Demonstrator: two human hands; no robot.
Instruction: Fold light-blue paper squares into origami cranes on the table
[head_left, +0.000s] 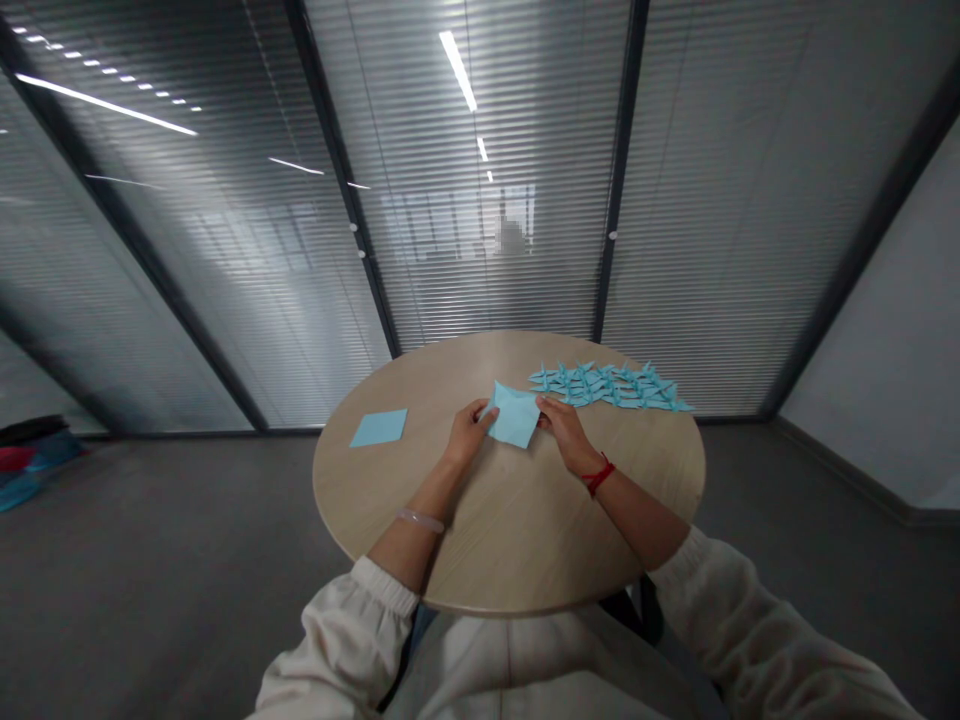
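A light blue sheet of origami paper (514, 416) is held up over the middle of the table, its surface slightly bent and creased. My left hand (470, 430) pinches its left edge, thumb on top. On the opposite edge, my right hand (564, 428) grips the paper between thumb and fingers; some fingertips are hidden behind the sheet. Just beyond my right hand lie several folded blue paper cranes (611, 386), packed close together in rows. To the left of my left hand, a flat blue stack or sheet of paper (379, 428) rests on the wood.
The round wooden table (510, 560) has its near edge close to my body. Behind it stands a glass wall with blinds (495, 270). Red and blue items (34, 465) lie on the floor at far left. A white wall (892, 350) is at right.
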